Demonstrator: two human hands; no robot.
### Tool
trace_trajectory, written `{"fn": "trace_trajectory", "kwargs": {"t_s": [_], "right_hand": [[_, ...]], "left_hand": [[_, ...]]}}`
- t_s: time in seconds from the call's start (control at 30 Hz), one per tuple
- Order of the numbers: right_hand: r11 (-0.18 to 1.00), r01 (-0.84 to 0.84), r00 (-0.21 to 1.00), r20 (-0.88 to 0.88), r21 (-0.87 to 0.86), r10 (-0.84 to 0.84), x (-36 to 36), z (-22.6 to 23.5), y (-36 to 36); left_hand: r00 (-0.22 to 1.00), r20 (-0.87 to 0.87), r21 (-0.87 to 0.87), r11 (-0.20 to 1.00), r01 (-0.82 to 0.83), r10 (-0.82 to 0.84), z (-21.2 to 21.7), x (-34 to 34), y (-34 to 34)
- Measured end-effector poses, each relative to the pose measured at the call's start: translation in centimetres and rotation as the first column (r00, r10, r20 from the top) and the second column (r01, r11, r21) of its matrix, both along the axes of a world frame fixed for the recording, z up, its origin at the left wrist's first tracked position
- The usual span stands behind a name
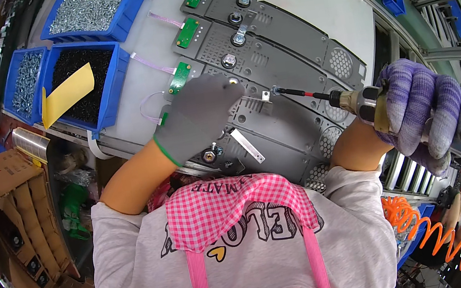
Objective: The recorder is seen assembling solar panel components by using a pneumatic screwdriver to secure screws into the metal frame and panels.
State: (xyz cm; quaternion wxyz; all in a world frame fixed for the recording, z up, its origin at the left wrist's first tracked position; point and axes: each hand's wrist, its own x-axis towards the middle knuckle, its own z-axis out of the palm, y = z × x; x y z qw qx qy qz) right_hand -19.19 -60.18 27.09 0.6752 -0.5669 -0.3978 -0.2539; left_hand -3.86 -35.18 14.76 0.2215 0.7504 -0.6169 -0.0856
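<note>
My left hand [199, 113], in a grey glove, has its fingers closed at the end of a small metal bracket [265, 97] over a grey perforated panel [284, 64]. The fingertips partly hide that end. My right hand [424, 106], in a purple glove, is wrapped round a power screwdriver [366, 101]. Its long dark bit [300, 93] points left, with a small screw [275, 90] at the tip, just right of the bracket. Another loose-looking metal strip [247, 145] lies on the nearest panel. Green circuit boards [179, 77] with thin wires sit at the panels' left ends.
Blue bins hold silver screws [91, 7] and black screws [85, 88]; a yellow paper piece [69, 93] lies across the black ones. A cardboard box [19, 205] stands at lower left. An orange coiled hose [434, 232] hangs at right, near a metal frame [444, 55].
</note>
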Motion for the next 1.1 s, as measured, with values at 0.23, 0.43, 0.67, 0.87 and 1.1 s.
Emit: {"fn": "trace_trajectory", "kwargs": {"t_s": [0.23,0.43,0.67,0.87,1.1], "right_hand": [[0.997,0.008,0.999,-0.054,0.080,-0.004,2.4,-1.3,1.0],[0.992,0.031,0.998,-0.054,0.126,-0.025,4.3,-3.5,2.0],[0.961,0.142,0.980,-0.168,0.237,-0.104,5.6,-6.0,3.1],[0.925,0.191,0.964,-0.241,0.329,-0.114,6.1,-7.4,3.4],[0.869,0.261,0.939,-0.319,0.420,-0.128,6.7,-8.5,3.1]], "left_hand": [[0.948,-0.268,-0.184,0.957,-0.223,0.169,1.8,2.0,0.5],[0.892,-0.401,-0.191,0.934,-0.303,0.207,1.2,2.6,-0.5],[0.971,-0.208,-0.311,0.934,-0.177,0.115,1.0,3.2,-1.3],[0.981,-0.178,-0.270,0.956,-0.118,0.071,0.1,3.7,-2.3],[0.984,-0.159,-0.156,0.982,-0.107,0.082,-0.1,4.1,-2.8]]}}
